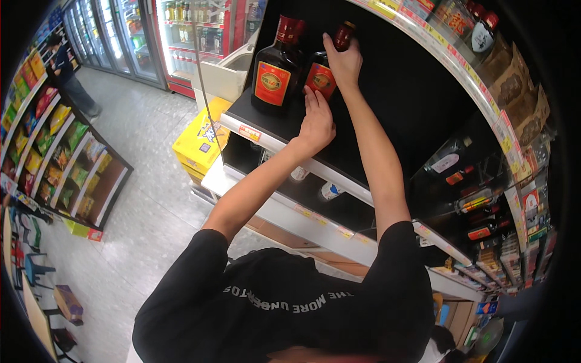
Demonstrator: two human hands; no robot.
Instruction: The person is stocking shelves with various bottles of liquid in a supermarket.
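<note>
- The right hand (pixel 346 63) is at the top of the smaller dark bottle (pixel 321 80), its thumb on the left side of the red neck and its fingers on the right; this grip is narrow, holding the bottle around the neck and shoulder.
- The left hand (pixel 317 124) reaches up to the same bottle from below, fingertips against the lower part of its red-orange label; whether this grip closes on the bottle, I cannot tell.
- The smaller bottle stands on a black shelf (pixel 259 120), toward its left end, with its label facing the person.
- Just to its left stands a larger dark bottle (pixel 272 85) with a red cap and a similar red-orange label bearing a gold oval; neither hand touches it.
- A white front rail (pixel 272 141) runs along the shelf, with a red and yellow price tag (pixel 249 132) near its left end.
- On the level below, a container with a white and blue label (pixel 331 191) shows beneath the forearms.
- A yellow box (pixel 195 145) is beside the shelf's left end, on the aisle side.
- Farther left, a rack of colourful snack packets (pixel 60 151) stands on the pale floor (pixel 136 163); another person (pixel 74 81) is beyond it, near glass-doored coolers (pixel 115 39).
</note>
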